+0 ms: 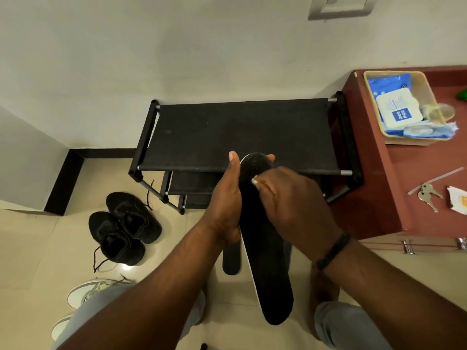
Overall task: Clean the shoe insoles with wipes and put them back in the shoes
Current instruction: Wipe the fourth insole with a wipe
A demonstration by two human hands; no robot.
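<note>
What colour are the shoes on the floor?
Black shoes, with black laces; head view.

I see a tiled floor (pixel 30 238) carrying a pair of black shoes (pixel 123 227), white shoes (pixel 86 296) and a black shoe rack (pixel 240 135). On the red-brown counter (pixel 394 178) sit a basket (pixel 404 141), keys (pixel 428 195) and a paper scrap (pixel 458 200).

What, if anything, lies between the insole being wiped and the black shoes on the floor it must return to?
Nothing visible blocks that path. The insole is held by the left hand while the right hand wipes it. The black shoes sit on bare floor to the left, openings up, laces loose. A second insole shows behind the held one.
</note>
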